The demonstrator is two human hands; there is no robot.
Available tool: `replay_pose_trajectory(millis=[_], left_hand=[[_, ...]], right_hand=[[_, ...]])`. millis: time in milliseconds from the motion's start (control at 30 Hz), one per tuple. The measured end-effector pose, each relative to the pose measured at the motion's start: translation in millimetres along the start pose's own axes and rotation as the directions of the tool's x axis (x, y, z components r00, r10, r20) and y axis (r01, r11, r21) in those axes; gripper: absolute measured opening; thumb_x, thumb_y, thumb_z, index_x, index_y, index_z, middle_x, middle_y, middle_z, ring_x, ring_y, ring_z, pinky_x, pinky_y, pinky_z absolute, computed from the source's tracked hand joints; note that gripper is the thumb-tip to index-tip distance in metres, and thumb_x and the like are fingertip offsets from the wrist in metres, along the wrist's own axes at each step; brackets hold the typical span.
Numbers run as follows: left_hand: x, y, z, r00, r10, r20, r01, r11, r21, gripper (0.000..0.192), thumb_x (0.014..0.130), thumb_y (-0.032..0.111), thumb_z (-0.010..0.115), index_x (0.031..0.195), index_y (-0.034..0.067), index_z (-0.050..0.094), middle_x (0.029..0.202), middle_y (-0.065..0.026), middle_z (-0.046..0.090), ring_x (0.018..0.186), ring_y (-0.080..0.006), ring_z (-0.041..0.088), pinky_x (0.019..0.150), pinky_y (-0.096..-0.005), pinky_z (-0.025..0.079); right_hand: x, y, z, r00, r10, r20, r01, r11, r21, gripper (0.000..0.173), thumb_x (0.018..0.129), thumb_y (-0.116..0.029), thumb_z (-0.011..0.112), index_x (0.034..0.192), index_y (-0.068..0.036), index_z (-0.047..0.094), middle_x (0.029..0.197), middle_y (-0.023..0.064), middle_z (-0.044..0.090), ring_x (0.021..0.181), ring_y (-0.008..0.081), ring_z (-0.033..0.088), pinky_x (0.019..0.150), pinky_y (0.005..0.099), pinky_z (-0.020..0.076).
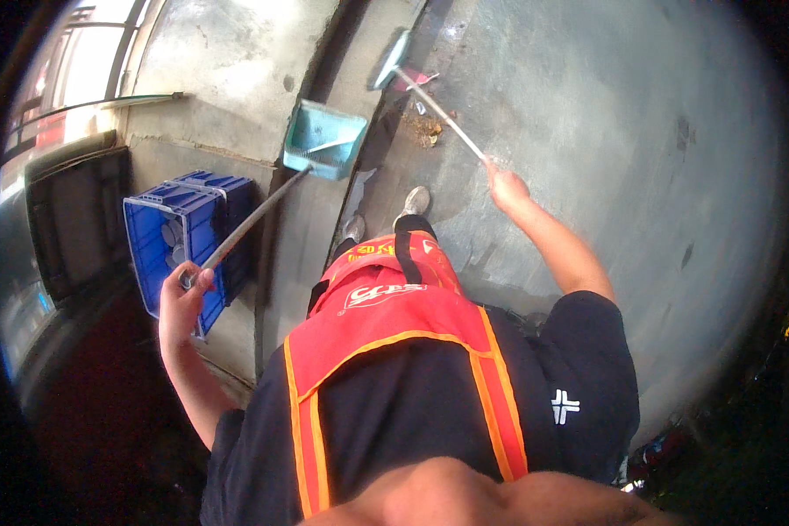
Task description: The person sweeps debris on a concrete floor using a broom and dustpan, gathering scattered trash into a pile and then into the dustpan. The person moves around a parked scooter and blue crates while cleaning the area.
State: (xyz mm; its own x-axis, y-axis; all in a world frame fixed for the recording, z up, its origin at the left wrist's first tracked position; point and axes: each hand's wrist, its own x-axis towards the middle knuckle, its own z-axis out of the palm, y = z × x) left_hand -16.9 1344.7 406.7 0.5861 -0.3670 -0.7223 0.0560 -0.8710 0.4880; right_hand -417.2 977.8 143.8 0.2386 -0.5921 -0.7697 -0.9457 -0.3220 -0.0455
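Note:
My left hand point(185, 292) grips the end of the long handle of a teal plastic dustpan point(325, 141). The dustpan hangs over the concrete ledge at upper centre; a pale strip shows inside it. In my right hand point(506, 187) is the pale stick of a broom point(391, 60), whose light-blue head is at the floor's edge by the ledge. Beside the broom head lies a pink scrap point(415, 80). Between it and my shoes is a small heap of brownish debris point(427, 129) with pale bits of litter. I wear a red apron point(381, 309) with orange trim.
Blue plastic crates point(200, 214) stand at left under my left forearm's side, with round items inside one. A dark-framed panel point(79, 223) leans farther left. A raised concrete ledge point(296, 263) runs along the left of the grey floor point(631, 164). My shoes point(415, 202) are at centre.

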Motion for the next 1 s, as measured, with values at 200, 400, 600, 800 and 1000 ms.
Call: replay_pose_trajectory(millis=[200, 400, 600, 800, 1000], left_hand=[[-25.2, -28.0, 5.8, 0.998, -0.064, 0.018, 0.061, 0.991, 0.123, 0.024, 0.080, 0.022, 0.061, 0.065, 0.006, 0.051, 0.057, 0.0036, 0.047, 0.050, -0.0033, 0.034, 0.045, -0.0199, 0.027], [-40.3, -40.1, 40.3, 0.981, -0.192, 0.017, 0.186, 0.966, 0.179, 0.026, 0.080, 0.022, 0.060, 0.063, 0.005, 0.050, 0.054, 0.0032, 0.046, 0.049, -0.0040, 0.034, 0.044, -0.0221, 0.026], [-47.1, -58.0, 64.7, 0.969, -0.242, -0.039, 0.244, 0.969, 0.049, 0.025, 0.080, 0.022, 0.061, 0.066, 0.005, 0.049, 0.057, -0.0004, 0.053, 0.046, -0.0038, 0.034, 0.042, -0.0215, 0.027], [-45.8, -81.6, 69.0, 0.963, -0.262, -0.055, 0.259, 0.964, -0.055, 0.025, 0.081, 0.023, 0.059, 0.066, 0.006, 0.049, 0.051, 0.0011, 0.049, 0.041, -0.0031, 0.030, 0.038, -0.0217, 0.023], [-38.6, -103.1, 47.1, 0.981, -0.168, -0.094, 0.155, 0.979, -0.131, 0.026, 0.083, 0.023, 0.056, 0.064, 0.006, 0.051, 0.049, 0.0038, 0.042, 0.041, -0.0030, 0.030, 0.038, -0.0213, 0.022]], right_hand=[[-17.9, -58.0, 50.2, 0.871, -0.479, 0.108, 0.491, 0.840, -0.232, 0.035, 0.088, -0.037, 0.035, 0.112, -0.019, 0.054, 0.076, 0.0172, 0.060, 0.078, 0.0311, 0.061, 0.062, 0.0413, 0.0485], [57.9, -97.4, 14.5, 0.848, -0.494, 0.194, 0.523, 0.719, -0.457, 0.028, 0.088, -0.029, 0.037, 0.110, -0.024, 0.054, 0.081, 0.0073, 0.063, 0.074, 0.0259, 0.062, 0.059, 0.0393, 0.0487], [116.5, -57.2, -66.4, 0.929, -0.344, -0.138, 0.271, 0.885, -0.378, 0.031, 0.088, -0.020, 0.034, 0.114, -0.016, 0.050, 0.094, 0.0150, 0.061, 0.088, 0.0295, 0.060, 0.071, 0.0407, 0.0487], [119.1, -58.1, -78.5, 0.961, -0.007, -0.278, -0.005, 0.999, -0.042, 0.046, 0.092, -0.032, 0.023, 0.104, -0.002, 0.056, 0.102, 0.0190, 0.058, 0.094, 0.0320, 0.057, 0.078, 0.0408, 0.0455], [4.0, 20.8, -11.4, 0.951, -0.090, -0.295, 0.069, 0.994, -0.081, 0.040, 0.086, -0.029, 0.039, 0.125, -0.019, 0.039, 0.082, 0.0207, 0.059, 0.076, 0.0375, 0.058, 0.068, 0.0474, 0.0457]])
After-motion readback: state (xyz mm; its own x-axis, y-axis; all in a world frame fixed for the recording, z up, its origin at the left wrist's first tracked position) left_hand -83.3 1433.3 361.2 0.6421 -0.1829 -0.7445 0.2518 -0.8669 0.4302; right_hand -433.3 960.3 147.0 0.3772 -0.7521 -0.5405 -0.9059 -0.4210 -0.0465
